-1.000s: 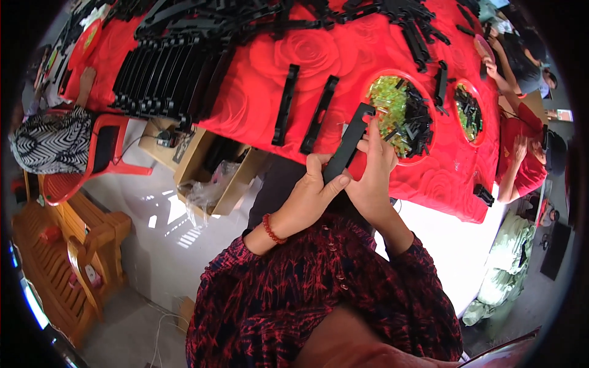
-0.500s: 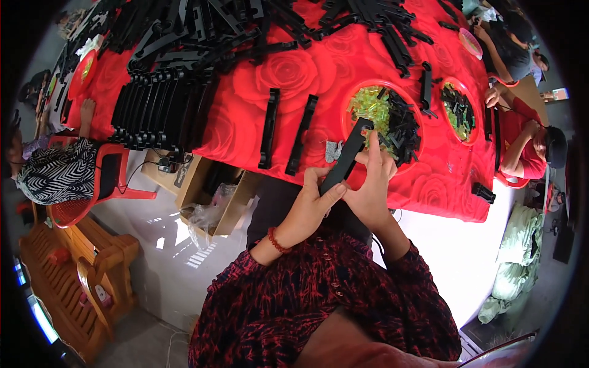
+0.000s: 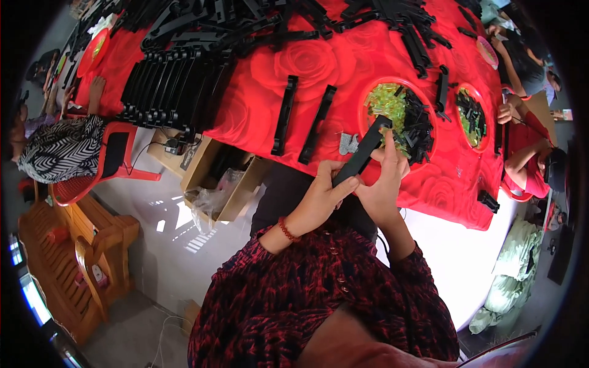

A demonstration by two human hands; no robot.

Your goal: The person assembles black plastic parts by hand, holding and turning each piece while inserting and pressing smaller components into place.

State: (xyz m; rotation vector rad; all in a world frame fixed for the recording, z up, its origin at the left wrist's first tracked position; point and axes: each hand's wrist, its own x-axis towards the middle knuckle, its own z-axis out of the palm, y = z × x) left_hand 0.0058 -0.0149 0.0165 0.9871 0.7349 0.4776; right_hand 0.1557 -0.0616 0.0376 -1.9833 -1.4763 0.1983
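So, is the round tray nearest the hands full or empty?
Not empty: yellow-green pieces and black pieces cover most of the red tray; depth unclear.

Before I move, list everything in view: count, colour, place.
held bar: one, black, middle
near bars: two, black, left of it
cloth: one, red, under them
bar row: one, black, cloth's left
bar heap: one, black, far side
trays: at least three, red, right and left
bits: many, yellow-green and black, right trays
scrap: one, grey, beside nearest tray
box: one, brown, below cloth's left
chair: one, red, left
bench: one, brown, lower left
sacks: several, green, right
people: several, mixed clothing, both sides
left fingers: one set, bare, bar's near end
right fingers: one set, bare, bar's right
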